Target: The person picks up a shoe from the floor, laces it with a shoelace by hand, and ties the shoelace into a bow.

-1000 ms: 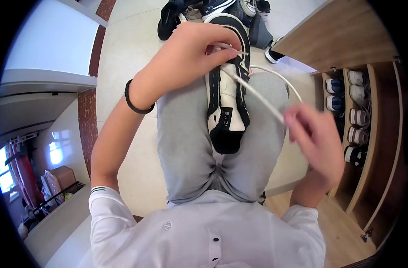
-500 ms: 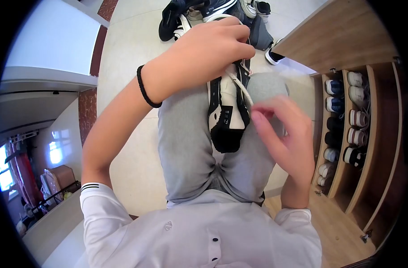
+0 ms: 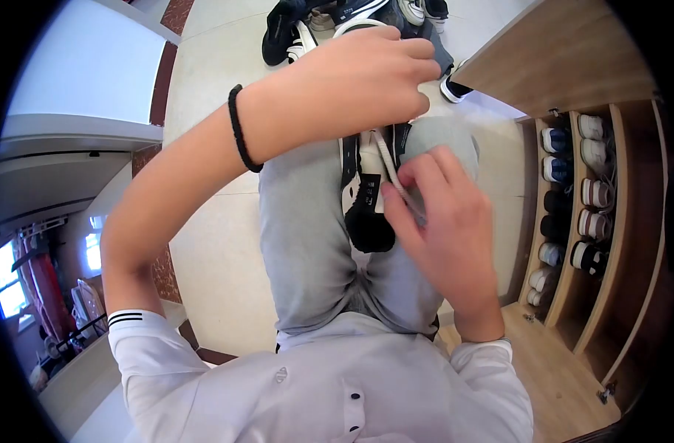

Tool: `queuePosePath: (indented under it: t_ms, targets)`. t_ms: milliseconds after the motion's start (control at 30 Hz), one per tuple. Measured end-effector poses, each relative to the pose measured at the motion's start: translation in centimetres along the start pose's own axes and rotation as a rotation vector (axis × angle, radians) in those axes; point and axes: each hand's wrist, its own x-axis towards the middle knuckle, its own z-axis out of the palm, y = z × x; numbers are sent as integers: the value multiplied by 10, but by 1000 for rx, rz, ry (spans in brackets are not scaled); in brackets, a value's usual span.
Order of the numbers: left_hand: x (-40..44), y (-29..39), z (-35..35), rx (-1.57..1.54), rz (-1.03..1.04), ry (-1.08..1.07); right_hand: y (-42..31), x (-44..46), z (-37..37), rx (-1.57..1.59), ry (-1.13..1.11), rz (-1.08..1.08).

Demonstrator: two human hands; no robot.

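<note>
Shoe [image 3: 363, 193], one, black and white: on the lap, between two grey-clad thighs [image 3: 300, 236]; long axis 12 to 6 o'clock, dark heel collar at 6.

White lace [image 3: 385, 156], one strand visible: emerges below the left hand [image 3: 351, 77] and runs toward 5.

Right hand [image 3: 447, 210], one: thumb and forefinger nearly together, the lace pinched between; from this grip the shoe's heel half lies toward 9, the lace's emerging end toward 11. Nearer hand to the heel.

Left hand, one: over the shoe's far half, at 12; fingertips hidden, so its hold cannot be told.

Black wristband [image 3: 238, 129], one: left wrist.

Cabinet [image 3: 620, 184], at 3: seven shoes in the nearer column [image 3: 555, 168], five in the farther [image 3: 595, 193].

Floor, at 12: shoe heap [image 3: 346, 10], overlapping, count uncertain.
</note>
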Motion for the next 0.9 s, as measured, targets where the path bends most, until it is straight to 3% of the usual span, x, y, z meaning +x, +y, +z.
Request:
queuePosePath:
  t_ms: [133, 200, 300, 500, 567, 600, 667, 767, 833, 900]
  targets:
    - [8, 0, -3, 0, 62, -122, 3, -1, 12, 111, 97, -62]
    - [7, 0, -4, -34, 61, -180, 0, -3, 11, 163, 61, 57]
    - [-1, -5, 1, -161, -8, -95, 1, -4, 9, 193, -15, 107]
    - [-15, -11, 6, -170, -39, 47, 6, -4, 13, 243, 49, 106]
    - [-18, -9, 6, -216, -113, 223, 8, 0, 13, 238, 56, 115]
    - [-20, -3, 4, -214, -113, 221, 8, 1, 13, 232, 63, 127]
    - [-26, 12, -3, -256, -357, 211, 8, 4, 11, 229, 58, 127]
    - [-38, 34, 7, -277, -454, 129, 11, 6, 8, 177, 39, 127]
    - [-39, 40, 10, -225, -456, 197, 13, 14, 5, 139, 20, 109]
    - [-35, 44, 11, -173, -525, 193, 21, 28, -1, 102, 127, 110]
